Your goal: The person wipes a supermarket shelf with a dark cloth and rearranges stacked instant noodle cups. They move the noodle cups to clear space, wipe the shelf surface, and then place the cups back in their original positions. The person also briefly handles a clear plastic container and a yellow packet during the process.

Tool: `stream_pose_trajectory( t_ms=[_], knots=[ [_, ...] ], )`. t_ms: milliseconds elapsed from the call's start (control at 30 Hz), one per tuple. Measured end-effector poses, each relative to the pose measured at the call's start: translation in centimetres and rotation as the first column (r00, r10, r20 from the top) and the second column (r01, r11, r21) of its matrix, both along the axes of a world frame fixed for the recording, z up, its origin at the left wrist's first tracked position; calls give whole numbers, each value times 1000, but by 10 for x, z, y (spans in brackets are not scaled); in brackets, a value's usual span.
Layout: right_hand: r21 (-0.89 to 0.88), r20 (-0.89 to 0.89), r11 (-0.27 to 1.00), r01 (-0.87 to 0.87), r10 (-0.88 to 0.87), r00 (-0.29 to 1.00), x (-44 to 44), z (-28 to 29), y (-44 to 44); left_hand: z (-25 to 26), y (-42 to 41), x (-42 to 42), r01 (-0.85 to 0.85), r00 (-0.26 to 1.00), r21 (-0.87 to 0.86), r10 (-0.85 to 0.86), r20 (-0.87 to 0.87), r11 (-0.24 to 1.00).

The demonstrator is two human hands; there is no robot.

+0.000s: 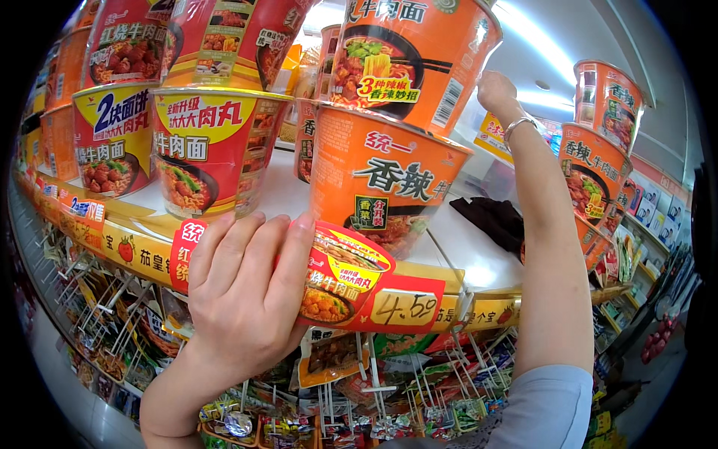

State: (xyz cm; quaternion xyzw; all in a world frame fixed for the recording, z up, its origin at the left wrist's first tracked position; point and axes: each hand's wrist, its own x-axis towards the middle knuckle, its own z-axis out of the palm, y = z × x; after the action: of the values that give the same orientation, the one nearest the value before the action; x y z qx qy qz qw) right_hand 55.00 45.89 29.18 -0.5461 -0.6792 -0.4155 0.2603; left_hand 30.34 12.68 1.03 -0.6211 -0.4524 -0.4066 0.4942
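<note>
My left hand [252, 286] is hooked over the front edge [132, 233] of a white shelf, its fingers lying across the price strip beside a red cardboard price sign [415, 303]. The thumb is mostly hidden. Just behind the fingers stand a red-and-yellow instant noodle bucket [216, 151] and an orange one [381, 174]. Another orange noodle bucket [404, 67] is stacked on the latter. My right hand [496, 92] is raised at that upper bucket's right side, the wrist wearing a silver bangle [519, 130]. Its fingers are turned away, so their hold cannot be seen.
A dark cloth [491, 224] lies on the shelf under my right forearm. More orange buckets [594, 163] are stacked at the right. Red buckets [126, 42] form an upper tier at the left. Snack packets [336, 356] hang on wire hooks below the shelf edge.
</note>
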Motion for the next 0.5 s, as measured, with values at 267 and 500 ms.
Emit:
stream_pose_trajectory(
  t_ms=[267, 500],
  knots=[
    [366, -106, 921, -136, 187, 977, 2, 30, -8, -3, 3, -2, 4, 1000, 27, -4, -21, 1000],
    [637, -702, 456, -622, 677, -222, -28, 8, -66, 2, -5, -1, 43, 999, 1, -43, -15, 999]
  ],
)
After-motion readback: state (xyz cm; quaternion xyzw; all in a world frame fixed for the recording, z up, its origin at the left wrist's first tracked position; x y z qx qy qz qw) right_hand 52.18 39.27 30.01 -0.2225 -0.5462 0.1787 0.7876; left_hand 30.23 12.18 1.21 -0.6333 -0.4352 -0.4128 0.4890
